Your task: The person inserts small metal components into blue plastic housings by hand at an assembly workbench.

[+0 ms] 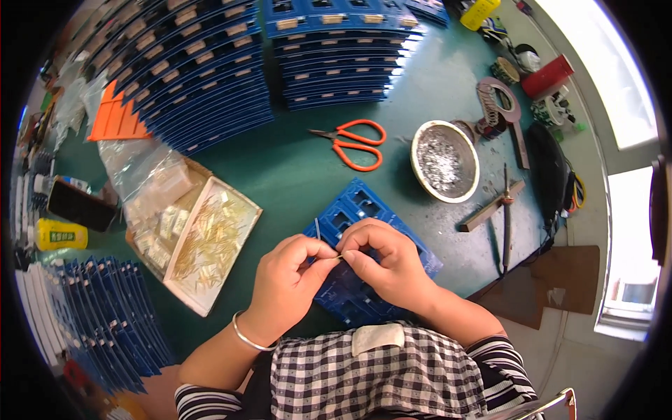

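Note:
Above a blue circuit board panel (pixel 364 198), my two hands meet fingertip to fingertip. A thin gold-coloured pin (pixel 340 257) shows between them. My left hand (pixel 288 274), with a bracelet at its wrist, pinches one end with thumb and index finger. From the other side, the thumb and index finger of my right hand (pixel 386 263) close on the same pin. The panel lies tilted on the green table, its middle partly covered by my hands. To the left, a shallow tray (pixel 204 309) holds many loose gold-coloured pins (pixel 213 241).
Tall stacks of blue panels (pixel 210 94) stand at the back; more panels (pixel 112 325) lean at the left. Orange-handled scissors (pixel 334 136) lie beyond my hands. At right are a bowl (pixel 414 168) of silvery bits, a soldering iron (pixel 506 224) across a bar, and a tape roll (pixel 513 108).

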`<state>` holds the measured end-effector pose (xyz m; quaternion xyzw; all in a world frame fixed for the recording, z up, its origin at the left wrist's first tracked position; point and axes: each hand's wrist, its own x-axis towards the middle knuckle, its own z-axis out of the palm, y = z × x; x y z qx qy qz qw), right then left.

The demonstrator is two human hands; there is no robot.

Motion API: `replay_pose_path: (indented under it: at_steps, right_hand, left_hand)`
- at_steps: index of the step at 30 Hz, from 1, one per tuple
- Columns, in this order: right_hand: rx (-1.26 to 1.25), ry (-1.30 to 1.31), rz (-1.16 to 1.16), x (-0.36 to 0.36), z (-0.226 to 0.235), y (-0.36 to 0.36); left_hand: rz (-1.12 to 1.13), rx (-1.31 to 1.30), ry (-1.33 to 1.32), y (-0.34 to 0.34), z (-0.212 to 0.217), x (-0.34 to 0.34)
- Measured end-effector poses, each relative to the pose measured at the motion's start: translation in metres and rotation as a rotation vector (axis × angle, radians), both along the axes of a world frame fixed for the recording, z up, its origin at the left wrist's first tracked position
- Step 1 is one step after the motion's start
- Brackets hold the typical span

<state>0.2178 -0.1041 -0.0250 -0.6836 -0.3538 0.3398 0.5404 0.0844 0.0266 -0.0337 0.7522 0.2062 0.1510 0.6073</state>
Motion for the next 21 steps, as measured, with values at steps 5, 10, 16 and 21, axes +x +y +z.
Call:
replay_pose_path:
  at_steps: [5,10,16,21]
  right_hand:
    - [-0.085,-0.354,-0.127,0.035,0.009,-0.042]
    - [-0.267,-0.512,-0.156,0.039,-0.003,-0.078]
    - [-0.241,-0.571,-0.193,0.035,-0.015,-0.07]
    - [-0.288,-0.398,-0.242,0.038,-0.012,-0.078]
  left_hand:
    - [0.06,-0.03,-0.002,0.008,-0.001,-0.009]
    - [0.143,-0.055,-0.089,0.024,-0.005,-0.017]
    - [0.062,0.047,0.013,0.018,-0.007,-0.013]
    - [0.067,0.057,0.012,0.016,-0.009,-0.016]
